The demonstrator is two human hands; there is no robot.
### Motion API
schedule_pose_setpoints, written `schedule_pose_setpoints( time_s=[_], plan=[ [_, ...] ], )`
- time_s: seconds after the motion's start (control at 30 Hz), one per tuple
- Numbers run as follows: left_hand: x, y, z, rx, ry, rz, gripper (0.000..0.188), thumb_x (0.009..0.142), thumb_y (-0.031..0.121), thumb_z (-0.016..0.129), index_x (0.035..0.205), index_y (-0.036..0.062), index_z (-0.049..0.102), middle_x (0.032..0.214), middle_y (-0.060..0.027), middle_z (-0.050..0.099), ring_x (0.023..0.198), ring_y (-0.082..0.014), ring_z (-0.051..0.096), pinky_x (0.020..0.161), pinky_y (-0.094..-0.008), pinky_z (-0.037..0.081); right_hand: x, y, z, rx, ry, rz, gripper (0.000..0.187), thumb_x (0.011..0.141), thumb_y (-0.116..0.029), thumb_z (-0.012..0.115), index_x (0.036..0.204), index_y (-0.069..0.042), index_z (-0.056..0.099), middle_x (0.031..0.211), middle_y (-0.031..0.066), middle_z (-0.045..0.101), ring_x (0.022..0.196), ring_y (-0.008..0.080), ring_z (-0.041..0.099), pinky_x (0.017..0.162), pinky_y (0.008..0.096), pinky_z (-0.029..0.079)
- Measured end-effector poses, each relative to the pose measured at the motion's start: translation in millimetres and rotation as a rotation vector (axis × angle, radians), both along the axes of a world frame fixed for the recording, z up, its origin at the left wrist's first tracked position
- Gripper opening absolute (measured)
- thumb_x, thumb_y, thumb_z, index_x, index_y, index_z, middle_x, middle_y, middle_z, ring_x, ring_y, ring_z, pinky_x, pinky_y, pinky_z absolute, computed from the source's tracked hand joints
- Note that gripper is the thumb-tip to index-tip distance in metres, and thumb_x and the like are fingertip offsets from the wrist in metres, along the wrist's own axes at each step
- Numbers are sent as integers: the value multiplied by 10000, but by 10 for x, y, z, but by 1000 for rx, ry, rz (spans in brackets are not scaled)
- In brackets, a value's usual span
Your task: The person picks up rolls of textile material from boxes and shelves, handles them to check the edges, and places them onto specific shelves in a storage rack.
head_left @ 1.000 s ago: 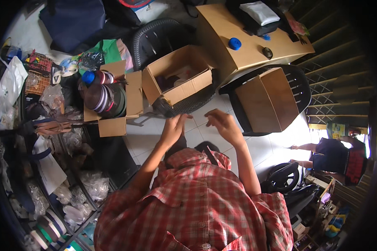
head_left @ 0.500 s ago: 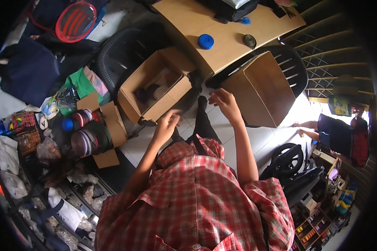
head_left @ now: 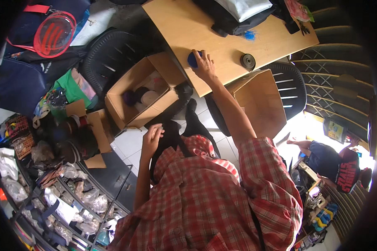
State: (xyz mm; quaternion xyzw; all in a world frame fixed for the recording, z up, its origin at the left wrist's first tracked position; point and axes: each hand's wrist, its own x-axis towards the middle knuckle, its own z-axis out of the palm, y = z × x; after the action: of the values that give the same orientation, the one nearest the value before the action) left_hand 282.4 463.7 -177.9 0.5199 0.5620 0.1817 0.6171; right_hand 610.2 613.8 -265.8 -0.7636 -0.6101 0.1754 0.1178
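Cluttered room, pale tiled floor (head_left: 128,144); at the top of the view a light wooden desk (head_left: 226,52), with a black plastic chair on its left (head_left: 98,54) and another on its right. Open carton (head_left: 157,109) by the left chair holds several wound rolls, dark and beige; a second carton (head_left: 263,98) sits on the right chair, contents not readable. Further left, a flapped carton (head_left: 97,129) has more rolls in it. Status as it lies: these rolls are boxed; two others remain out on the desk, a blue roll (head_left: 192,60) near the left edge and a dark grey roll (head_left: 247,62) well apart to its right. Right hand (head_left: 205,67) is at the blue roll, fingers over its right side, touching; thumb contact is hidden, so cannot tell whether the grip has closed. Left hand (head_left: 152,140) hangs above the floor, well apart from both, fingers loosely curled, nothing visible in it.
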Motion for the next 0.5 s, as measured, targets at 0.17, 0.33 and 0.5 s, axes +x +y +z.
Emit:
schedule_pose_setpoints(
  time_s=[0.17,0.33,0.5],
  plan=[
    [-85,-74,-186,-61,96,68,264,975,182,487,1151,8,578,918,-110,662,835,-166,633,714,-281,492,412,-272,98,37,-47,-95,804,709,-367,783,1396,-240,385,1298,135,439,1178,367,445,901,529,408],
    [-162,-3,-183,-69,162,91,261,956,175,516,1148,17,592,935,-139,680,797,-183,656,707,-302,507,1418,-575,-113,334,-236,-384,465,836,-349,657,1199,-87,532,1254,157,484,1088,372,484,919,515,400],
    [-253,-76,-246,-76,186,129,272,959,184,514,1163,22,590,912,-137,679,788,-182,655,708,-303,505,1785,-672,-132,99,-76,-948,666,823,-432,653,1319,-34,456,1265,227,457,1181,427,441,946,521,413]
  ],
)
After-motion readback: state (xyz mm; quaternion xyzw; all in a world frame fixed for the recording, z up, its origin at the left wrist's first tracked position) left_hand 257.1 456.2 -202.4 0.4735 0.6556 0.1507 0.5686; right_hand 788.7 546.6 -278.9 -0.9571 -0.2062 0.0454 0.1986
